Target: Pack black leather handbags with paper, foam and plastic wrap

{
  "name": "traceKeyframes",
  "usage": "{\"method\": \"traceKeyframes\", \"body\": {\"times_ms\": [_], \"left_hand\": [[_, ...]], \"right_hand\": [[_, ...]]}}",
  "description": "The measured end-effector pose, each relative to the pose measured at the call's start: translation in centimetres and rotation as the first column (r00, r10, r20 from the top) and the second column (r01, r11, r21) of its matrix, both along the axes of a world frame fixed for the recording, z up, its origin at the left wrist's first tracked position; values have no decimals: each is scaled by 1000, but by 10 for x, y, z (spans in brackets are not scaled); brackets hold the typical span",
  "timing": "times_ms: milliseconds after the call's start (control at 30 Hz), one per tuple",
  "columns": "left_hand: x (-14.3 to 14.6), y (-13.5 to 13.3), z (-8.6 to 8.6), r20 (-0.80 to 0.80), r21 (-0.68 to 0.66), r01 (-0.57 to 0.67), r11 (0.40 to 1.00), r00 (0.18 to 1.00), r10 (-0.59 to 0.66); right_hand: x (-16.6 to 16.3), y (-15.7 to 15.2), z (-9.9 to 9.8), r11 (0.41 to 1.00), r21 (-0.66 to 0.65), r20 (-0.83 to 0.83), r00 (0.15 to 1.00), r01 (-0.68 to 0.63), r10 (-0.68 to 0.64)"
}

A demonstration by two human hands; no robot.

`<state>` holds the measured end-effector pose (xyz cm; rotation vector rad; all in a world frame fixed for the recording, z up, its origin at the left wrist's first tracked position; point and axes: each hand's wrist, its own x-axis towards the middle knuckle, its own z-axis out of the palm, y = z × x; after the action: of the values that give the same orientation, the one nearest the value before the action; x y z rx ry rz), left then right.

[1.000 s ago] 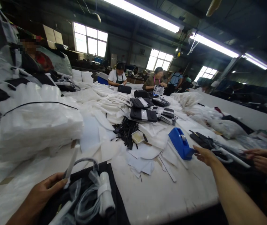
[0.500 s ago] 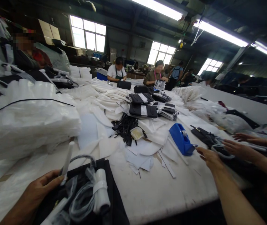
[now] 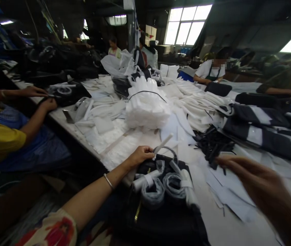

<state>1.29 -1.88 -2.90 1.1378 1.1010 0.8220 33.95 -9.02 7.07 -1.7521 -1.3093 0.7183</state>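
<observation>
A black handbag [image 3: 160,218] lies at the table's near edge, its coiled straps wrapped in clear plastic and white foam rolls [image 3: 188,191]. My left hand [image 3: 142,155] is closed at the bag's top, pinching a white foam tube [image 3: 163,142] beside the arched handle [image 3: 169,149]. To the right, my right hand [image 3: 252,179] is held over white paper pieces, somewhat blurred. Its thumb and fingertips are pressed together; whatever they hold is too small to make out. Close beyond those fingertips lies a heap of black straps [image 3: 213,141].
A banded bundle of white foam sheets [image 3: 147,109] stands beyond the bag. Stacked black bags [image 3: 260,126] lie at right. On the left, a co-worker in yellow [image 3: 0,133] has both hands at another black bag [image 3: 70,94]. Another person [image 3: 210,70] works across the table.
The view has swung left, bringing the co-worker in yellow into sight. My right hand has left the blue tape dispenser and come toward the bag. My left hand still grips the foam tube.
</observation>
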Motion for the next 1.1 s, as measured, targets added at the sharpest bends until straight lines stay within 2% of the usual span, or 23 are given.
{"method": "traceKeyframes", "body": {"times_ms": [33, 67, 100, 133, 167, 267, 400, 733, 967, 1100], "left_hand": [[0, -1, 0, 9, 5, 10, 1000, 1000, -10], [0, -1, 0, 17, 11, 21, 1000, 1000, -21], [-1, -1, 1, 25, 16, 33, 999, 999, -33], [-1, -1, 0, 32, 20, 43, 999, 999, -44], [-2, 0, 0, 38, 24, 51, 998, 998, -52], [-4, 3, -3, 55, 28, 66, 997, 996, -67], [-5, 5, -9, 63, 30, 84, 996, 994, -86], [-6, 6, -9, 37, 78, 138, 987, 989, -142], [-10, 7, -9, -49, 149, 181, 972, 983, -175], [-10, 4, -5, -83, 168, 168, 971, 984, -156]], "right_hand": [[-33, 8, 6, 973, -1, -98, 969, -229, 228], [-65, 16, 8, 901, -55, -163, 894, -430, 417], [-93, 26, 6, 819, -110, -211, 819, -563, 534], [-117, 35, 1, 768, -149, -235, 777, -623, 584], [-135, 44, -7, 749, -178, -220, 768, -638, 602], [-157, 65, -34, 765, -250, -157, 804, -594, 573], [-151, 73, -53, 785, -336, -132, 851, -521, 508], [-148, 74, -63, 812, -409, -139, 908, -415, 394], [-146, 73, -71, 814, -411, -173, 911, -412, 374], [-146, 71, -71, 817, -395, -179, 907, -421, 381]]}}
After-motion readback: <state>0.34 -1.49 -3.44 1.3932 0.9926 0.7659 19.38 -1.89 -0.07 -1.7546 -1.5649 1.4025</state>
